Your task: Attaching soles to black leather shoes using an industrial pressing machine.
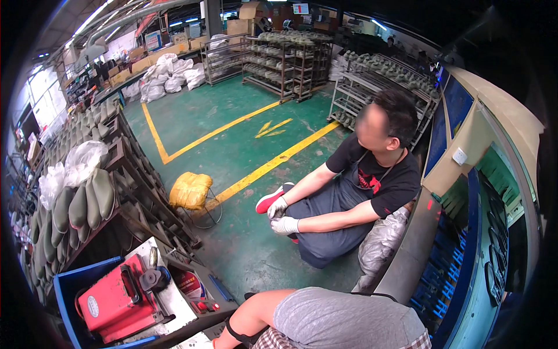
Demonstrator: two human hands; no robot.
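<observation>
Neither of my hands shows. At the lower edge a grey short sleeve (343, 317), seemingly mine, leads to a bare arm (254, 314) with a black band round it. This arm runs down to the left, and its hand is cut off by the edge. Brown checkered cloth (273, 339) lies below the sleeve. Nearest the arm is a worktop holding a red metal machine or box (116, 302) with a black knob (153, 280), set beside a blue plastic bin (87, 269). Small red-handled items (204, 305) lie in an open compartment by the arm.
A co-worker (372, 174) in a dark apron and white gloves sits low ahead. A yellow-padded stool (190, 189) stands left of them. Racks of grey-green shoe lasts (87, 203) rise at left, more racks (285, 61) behind. A blue-framed machine (459, 262) flanks the right.
</observation>
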